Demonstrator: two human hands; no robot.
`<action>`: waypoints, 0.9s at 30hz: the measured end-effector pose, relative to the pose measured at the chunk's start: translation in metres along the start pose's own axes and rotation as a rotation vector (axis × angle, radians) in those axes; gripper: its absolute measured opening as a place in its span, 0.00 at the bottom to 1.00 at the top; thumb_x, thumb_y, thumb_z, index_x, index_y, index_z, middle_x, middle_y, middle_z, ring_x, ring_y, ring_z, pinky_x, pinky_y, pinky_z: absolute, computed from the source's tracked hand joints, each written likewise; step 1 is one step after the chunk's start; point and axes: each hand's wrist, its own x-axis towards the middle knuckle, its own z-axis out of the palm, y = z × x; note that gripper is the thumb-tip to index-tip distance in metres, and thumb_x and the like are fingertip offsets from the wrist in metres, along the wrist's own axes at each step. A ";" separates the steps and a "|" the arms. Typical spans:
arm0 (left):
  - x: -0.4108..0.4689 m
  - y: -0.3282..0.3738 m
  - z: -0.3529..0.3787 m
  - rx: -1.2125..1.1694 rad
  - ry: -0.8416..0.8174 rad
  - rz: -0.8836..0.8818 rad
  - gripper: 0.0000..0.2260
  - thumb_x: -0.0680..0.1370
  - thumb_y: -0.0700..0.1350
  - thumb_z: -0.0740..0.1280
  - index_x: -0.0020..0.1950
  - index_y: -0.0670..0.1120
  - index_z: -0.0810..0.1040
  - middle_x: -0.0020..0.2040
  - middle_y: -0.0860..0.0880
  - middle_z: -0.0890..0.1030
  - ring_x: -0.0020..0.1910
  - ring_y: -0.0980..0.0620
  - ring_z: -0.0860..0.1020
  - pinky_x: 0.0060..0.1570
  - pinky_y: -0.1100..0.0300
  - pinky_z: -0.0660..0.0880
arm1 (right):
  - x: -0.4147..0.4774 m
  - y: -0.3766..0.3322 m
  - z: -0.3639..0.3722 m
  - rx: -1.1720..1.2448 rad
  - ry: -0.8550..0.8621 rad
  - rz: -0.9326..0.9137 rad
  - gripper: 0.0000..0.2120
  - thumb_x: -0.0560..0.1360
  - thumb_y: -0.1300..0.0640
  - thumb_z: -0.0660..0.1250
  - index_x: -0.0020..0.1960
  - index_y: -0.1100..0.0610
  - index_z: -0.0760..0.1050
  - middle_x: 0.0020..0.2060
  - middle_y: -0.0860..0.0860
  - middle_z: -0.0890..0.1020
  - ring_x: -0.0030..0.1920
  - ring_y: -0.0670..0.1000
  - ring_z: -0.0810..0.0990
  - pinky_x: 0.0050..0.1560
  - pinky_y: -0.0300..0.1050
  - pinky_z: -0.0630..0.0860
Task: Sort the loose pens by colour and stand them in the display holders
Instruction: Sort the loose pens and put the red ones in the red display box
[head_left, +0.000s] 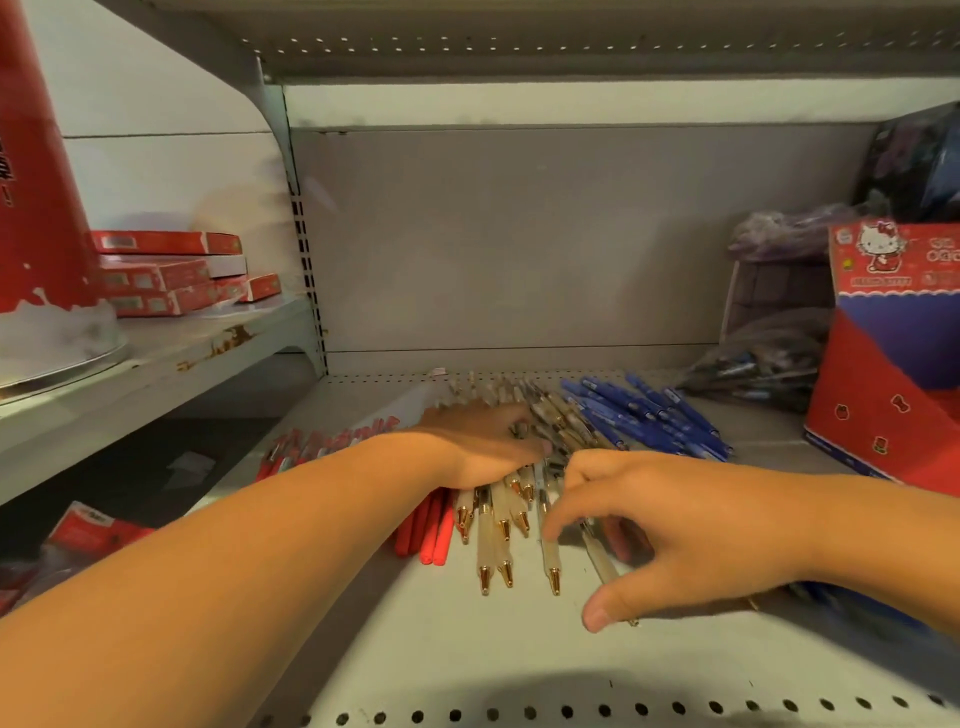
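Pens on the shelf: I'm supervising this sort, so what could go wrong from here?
1. The cream pens lie right beside the red pens, so a sweep by the left hand might mix colours.
2. Pens under the right hand lie toward the shelf edge and could roll off.

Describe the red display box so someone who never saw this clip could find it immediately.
On the grey metal shelf, look to the far right, beyond the heap of blue pens. A red cardboard display box stands there with a slanted cut-away front. Nothing else nearby bears a white cartoon cat on its header panel.
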 end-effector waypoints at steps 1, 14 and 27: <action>0.001 0.000 0.000 0.007 0.016 -0.006 0.30 0.74 0.73 0.52 0.73 0.63 0.62 0.77 0.51 0.64 0.72 0.45 0.67 0.66 0.47 0.63 | 0.001 0.000 0.000 0.028 -0.001 0.003 0.26 0.69 0.33 0.70 0.64 0.39 0.72 0.51 0.37 0.67 0.47 0.41 0.75 0.47 0.38 0.74; 0.010 -0.005 0.002 -0.095 0.082 -0.006 0.22 0.80 0.64 0.55 0.70 0.57 0.70 0.72 0.51 0.69 0.71 0.46 0.67 0.66 0.46 0.61 | -0.004 0.014 0.013 0.047 -0.008 -0.128 0.27 0.73 0.30 0.62 0.70 0.31 0.61 0.63 0.32 0.61 0.60 0.36 0.69 0.59 0.29 0.67; 0.007 -0.007 0.004 -0.114 0.041 0.044 0.28 0.68 0.72 0.63 0.65 0.61 0.70 0.66 0.50 0.68 0.60 0.47 0.70 0.61 0.49 0.71 | 0.018 0.018 -0.002 0.113 0.321 0.005 0.15 0.77 0.35 0.55 0.54 0.41 0.74 0.45 0.42 0.79 0.44 0.43 0.78 0.44 0.42 0.78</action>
